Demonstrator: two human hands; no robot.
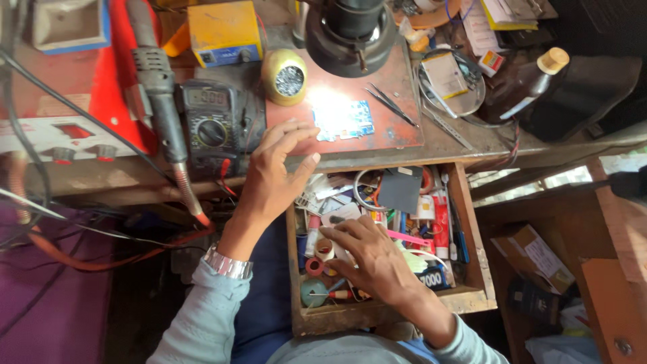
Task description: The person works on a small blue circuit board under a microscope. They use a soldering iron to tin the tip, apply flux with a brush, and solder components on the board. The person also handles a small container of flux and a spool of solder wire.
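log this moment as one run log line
left hand: open, resting on bench edge | right hand: reaching into open drawer clutter | circuit board: on bench under lamp

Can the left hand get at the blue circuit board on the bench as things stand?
Probably yes: the left hand hovers at the bench edge beside the circuit board, with nothing between them.

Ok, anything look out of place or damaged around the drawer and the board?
Nothing looks damaged. The open wooden drawer is crammed with loose tubes, tape rolls and small tools in no order, where the right hand rests. The blue circuit board lies flat under the lamp; the left hand hovers at the bench edge.
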